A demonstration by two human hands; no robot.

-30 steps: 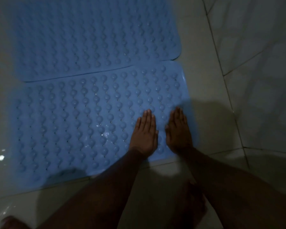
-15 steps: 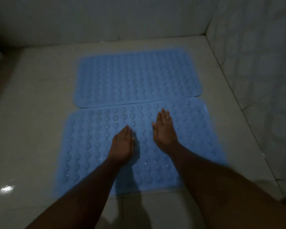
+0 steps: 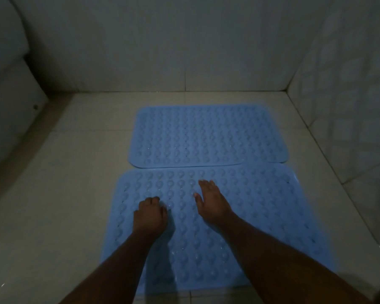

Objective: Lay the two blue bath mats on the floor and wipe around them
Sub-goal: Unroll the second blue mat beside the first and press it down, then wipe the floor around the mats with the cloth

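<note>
Two blue bath mats with raised bumps lie flat on the pale tiled floor, long edges side by side. The far mat slightly overlaps the near mat at its right end. Both my hands are over the near mat. My left hand has its fingers curled under, with nothing in it. My right hand is flat and open, fingers pointing forward, holding nothing.
A tiled wall stands behind the mats and another wall runs along the right. A white curved fixture fills the left. Bare wet-looking floor tiles lie left of the mats. The light is dim.
The view has pulled back and up, showing both mats and the walls. My hands have slid leftward over the near mat, and my left hand's fingers have curled in.
</note>
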